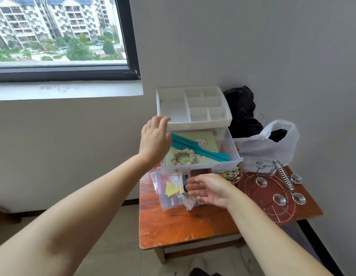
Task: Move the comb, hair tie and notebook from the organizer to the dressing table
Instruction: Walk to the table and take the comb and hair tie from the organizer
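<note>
I see the teal comb lying slantwise over a green notebook beside a cream ruffled hair tie, all inside the organizer's pulled-out drawer. My left hand reaches to the organizer's left front corner, fingers spread, empty. My right hand hovers below the drawer front, fingers loosely apart, holding nothing.

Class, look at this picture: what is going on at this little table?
A person stands at a small orange-brown wooden table with a white plastic organizer on it. Its clear drawer is pulled open, showing a teal plastic comb and a cream fabric hair tie lying on a pale green notebook. The left hand reaches, open, toward the drawer's left side; the right hand hovers open just below the drawer front. Nothing has been taken out yet.
</note>
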